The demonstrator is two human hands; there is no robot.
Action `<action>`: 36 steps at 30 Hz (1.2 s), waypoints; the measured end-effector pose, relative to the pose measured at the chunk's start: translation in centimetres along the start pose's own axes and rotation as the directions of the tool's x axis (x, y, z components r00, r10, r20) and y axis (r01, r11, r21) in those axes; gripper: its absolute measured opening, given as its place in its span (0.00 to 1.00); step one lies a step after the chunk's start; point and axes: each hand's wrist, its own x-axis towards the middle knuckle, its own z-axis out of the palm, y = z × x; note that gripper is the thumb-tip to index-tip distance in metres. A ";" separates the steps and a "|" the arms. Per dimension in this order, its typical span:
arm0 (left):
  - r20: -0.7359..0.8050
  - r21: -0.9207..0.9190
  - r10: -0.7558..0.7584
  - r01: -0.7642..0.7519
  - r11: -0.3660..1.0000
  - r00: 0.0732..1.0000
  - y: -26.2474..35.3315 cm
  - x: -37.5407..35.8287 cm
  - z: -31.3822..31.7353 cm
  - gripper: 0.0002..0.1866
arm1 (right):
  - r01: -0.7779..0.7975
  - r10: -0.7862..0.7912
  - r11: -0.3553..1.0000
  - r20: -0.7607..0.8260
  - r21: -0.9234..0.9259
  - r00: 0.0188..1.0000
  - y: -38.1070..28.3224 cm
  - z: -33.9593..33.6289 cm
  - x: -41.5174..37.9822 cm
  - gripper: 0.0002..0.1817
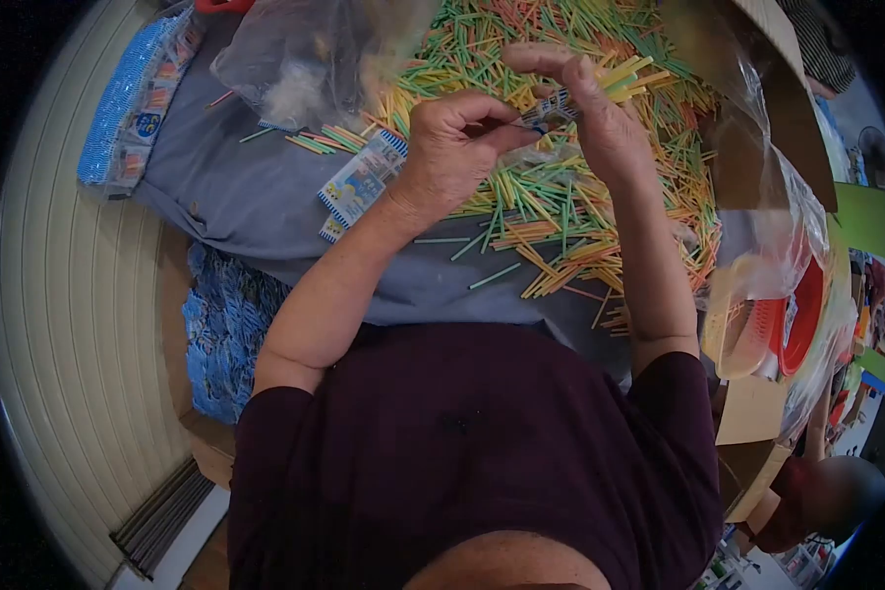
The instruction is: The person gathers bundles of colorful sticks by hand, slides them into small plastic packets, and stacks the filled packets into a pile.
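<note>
A person is working with both hands over a heap of coloured sticks (536, 192) on a gray cloth (265, 192).

The left hand (450, 146) is pinching the end of a small blue-striped packet (558, 105) above the heap, out from the cloth's near edge; the right hand (612, 128) is curving close beside it, its grip unclear to me, yellow sticks (631, 77) poking out beyond. Printed packets (362, 179) are lying beside the left wrist.

From a head-worn camera, the only view looks steeply down and forward at close range: dark shirt (472, 423) lower centre, left hand (452, 147) and right hand (610, 128) upper centre.
</note>
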 end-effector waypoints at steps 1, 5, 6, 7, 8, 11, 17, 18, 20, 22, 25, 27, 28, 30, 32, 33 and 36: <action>-0.004 0.001 0.004 -0.004 1.000 1.000 -0.1 0.1 0.1 0.07 | 0.004 -0.004 1.000 0.003 0.000 1.000 0.1 0.0 0.3 0.32; 0.020 -0.263 -0.162 0.162 0.951 0.987 -0.3 0.7 0.4 0.07 | 0.040 -0.048 0.994 0.072 0.100 0.996 -1.1 -0.8 1.2 0.36; 0.038 -0.346 -0.222 0.221 0.912 0.974 -0.2 0.9 0.4 0.08 | 0.046 -0.057 0.994 0.113 0.098 0.992 -1.6 -0.9 1.4 0.41; 0.030 -0.349 -0.218 0.215 0.912 0.976 0.0 1.0 0.5 0.08 | 0.048 -0.060 0.994 0.121 0.095 0.991 -1.6 -0.7 1.7 0.41; 0.054 -0.425 -0.260 0.258 0.867 0.964 0.3 1.2 0.7 0.10 | 0.041 -0.052 0.992 0.097 0.116 0.994 -1.6 -0.5 2.0 0.40; 0.128 -0.539 -0.241 0.272 0.797 0.962 0.3 1.2 0.5 0.16 | 0.013 -0.017 0.984 0.016 0.180 1.000 -1.4 0.6 2.6 0.36; 0.147 -0.389 -0.103 0.153 0.909 0.984 0.2 -2.2 0.1 0.25 | -0.033 0.051 0.967 -0.065 0.252 0.997 -0.7 3.0 1.2 0.24; 0.127 -0.311 -0.146 0.179 0.933 0.981 0.4 -3.0 -0.5 0.25 | 0.003 0.033 0.935 -0.098 0.354 0.995 -0.3 2.6 1.3 0.23; 0.054 -0.293 -0.163 0.172 0.940 0.985 0.8 -4.2 -3.3 0.20 | 0.092 -0.034 0.900 -0.141 0.426 0.989 0.0 0.7 1.7 0.16; -0.063 -0.225 -0.107 0.091 0.970 0.992 1.0 -5.5 -7.7 0.18 | 0.106 -0.087 0.989 -0.174 0.107 0.981 0.9 -2.2 2.2 0.12; -0.198 -0.196 -0.278 0.240 0.951 0.940 3.3 -8.1 -14.6 0.14 | 0.148 -0.207 0.710 -0.004 -0.689 0.978 1.5 -3.8 1.9 0.15; -0.148 -0.111 -0.419 0.406 0.907 0.896 2.4 -9.1 -19.9 0.14 | 0.341 -0.022 -0.248 0.357 -0.907 0.934 2.2 -3.8 2.0 0.34; -0.115 -0.014 -0.552 0.554 0.832 0.826 2.1 -9.4 -21.1 0.15 | 0.347 -0.024 -0.241 0.363 -0.906 0.931 3.0 -3.6 2.1 0.34; -0.300 0.562 -0.402 0.501 0.658 0.865 1.2 -9.6 -20.8 0.17 | 0.555 -0.069 -0.022 0.555 -0.832 0.829 4.8 -3.1 2.3 0.38; -0.321 0.918 -0.175 0.351 0.182 0.931 1.2 -9.0 -19.9 0.20 | 0.591 -0.063 0.030 0.589 -0.806 0.806 5.8 -3.2 3.4 0.35; -0.281 0.956 -0.041 0.283 0.072 0.959 2.3 -8.4 -18.5 0.22 | 0.625 -0.045 0.078 0.623 -0.777 0.781 6.0 -3.4 3.3 0.33; -0.146 0.963 -0.018 0.147 0.226 0.989 3.5 -7.3 -14.0 0.23 | 0.506 0.155 -0.095 0.489 -0.857 0.858 4.7 -3.8 3.4 0.27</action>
